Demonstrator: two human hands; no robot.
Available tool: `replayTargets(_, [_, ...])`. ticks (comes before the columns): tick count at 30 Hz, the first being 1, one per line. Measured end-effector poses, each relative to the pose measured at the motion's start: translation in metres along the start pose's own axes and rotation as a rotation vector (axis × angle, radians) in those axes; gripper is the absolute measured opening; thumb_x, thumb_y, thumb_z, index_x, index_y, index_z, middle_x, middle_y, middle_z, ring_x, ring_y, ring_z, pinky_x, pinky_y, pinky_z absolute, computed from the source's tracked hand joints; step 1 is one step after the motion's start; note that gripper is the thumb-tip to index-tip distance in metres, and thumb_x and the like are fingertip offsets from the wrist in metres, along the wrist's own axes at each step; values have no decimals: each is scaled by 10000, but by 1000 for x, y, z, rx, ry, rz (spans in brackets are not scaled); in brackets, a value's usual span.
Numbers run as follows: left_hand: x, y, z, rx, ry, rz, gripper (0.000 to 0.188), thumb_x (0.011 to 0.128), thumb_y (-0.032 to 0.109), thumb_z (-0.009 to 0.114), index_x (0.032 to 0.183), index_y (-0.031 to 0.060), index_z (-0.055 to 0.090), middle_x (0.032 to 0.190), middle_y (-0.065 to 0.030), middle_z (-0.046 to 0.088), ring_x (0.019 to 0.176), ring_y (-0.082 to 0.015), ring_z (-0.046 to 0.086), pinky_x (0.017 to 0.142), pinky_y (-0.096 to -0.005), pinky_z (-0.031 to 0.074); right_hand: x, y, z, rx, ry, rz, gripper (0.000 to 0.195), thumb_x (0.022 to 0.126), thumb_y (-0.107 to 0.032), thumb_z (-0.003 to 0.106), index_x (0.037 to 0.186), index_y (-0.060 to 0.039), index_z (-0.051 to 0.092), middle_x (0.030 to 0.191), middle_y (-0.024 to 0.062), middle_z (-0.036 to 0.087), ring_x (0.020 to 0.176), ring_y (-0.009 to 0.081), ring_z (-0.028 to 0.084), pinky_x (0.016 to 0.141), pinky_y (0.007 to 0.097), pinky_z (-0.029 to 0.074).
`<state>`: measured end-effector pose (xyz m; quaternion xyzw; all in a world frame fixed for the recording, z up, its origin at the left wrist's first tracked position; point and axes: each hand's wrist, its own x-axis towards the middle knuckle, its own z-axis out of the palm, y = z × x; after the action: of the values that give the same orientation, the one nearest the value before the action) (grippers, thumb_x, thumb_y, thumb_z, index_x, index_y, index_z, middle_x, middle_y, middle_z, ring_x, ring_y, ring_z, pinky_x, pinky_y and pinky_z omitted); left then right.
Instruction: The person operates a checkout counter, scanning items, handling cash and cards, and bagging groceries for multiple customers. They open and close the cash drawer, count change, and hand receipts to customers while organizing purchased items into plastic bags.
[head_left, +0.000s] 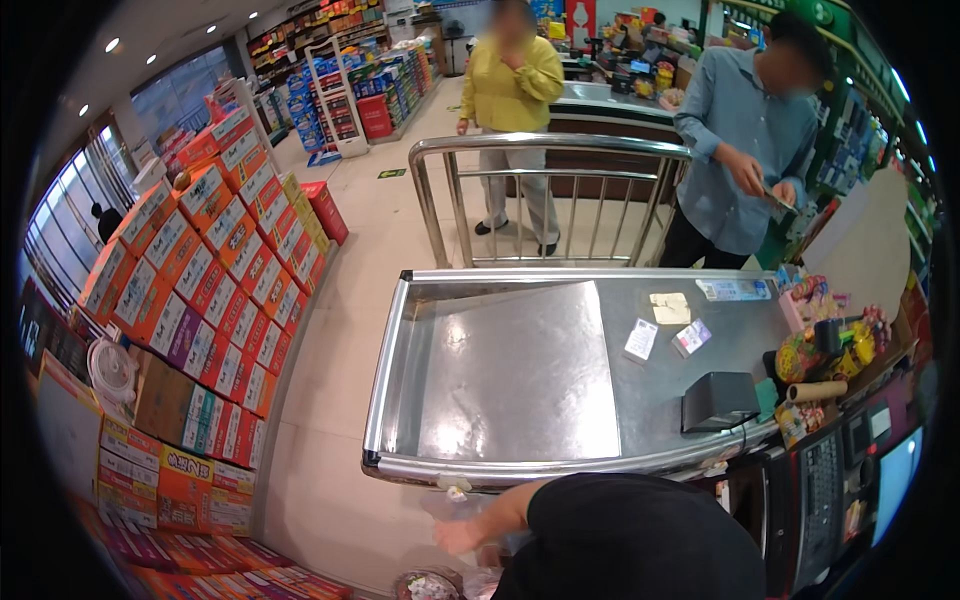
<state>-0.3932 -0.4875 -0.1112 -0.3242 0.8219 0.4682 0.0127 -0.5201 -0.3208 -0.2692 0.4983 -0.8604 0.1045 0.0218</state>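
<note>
My left hand (456, 537) reaches out past the near edge of a metal-topped checkout counter (517, 375), below a black short sleeve. It is blurred and lies at a thin translucent plastic bag (450, 504) hanging by the counter's edge; its grip is unclear. My right hand is out of view. On the counter lie two small white packs, the left one (641, 340) and the right one (691, 337), below a crumpled pale paper (670, 308). A black box-shaped device (720, 402), perhaps a scanner, stands nearer me.
Stacked orange and red cartons (217, 277) line the left. A steel railing (551, 142) stands behind the counter. Beyond it are a person in yellow (510, 82) and a person in blue (750, 150) holding a small flat object. Candy displays and a keyboard (819, 487) are at the right.
</note>
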Motion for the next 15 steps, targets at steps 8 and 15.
replayTargets(8, [45, -12, 24, -27, -527, 316, 359, 892, 284, 560, 1039, -35, 631, 892, -231, 631, 773, -310, 567, 707, -390, 447, 14, -19, -94, 543, 352, -39, 205, 790, -213, 607, 967, -109, 607, 974, 100, 592, 935, 237, 555, 789, 393, 459])
replayTargets(15, [1, 129, 51, 163, -708, 718, 308, 901, 226, 521, 1021, -37, 628, 946, -192, 629, 882, -277, 567, 801, -374, 445, -90, 2, -232, 1020, 854, 695, 217, 684, -166, 702, 761, -7, 576, 777, 59, 577, 757, 201, 563, 689, 366, 450])
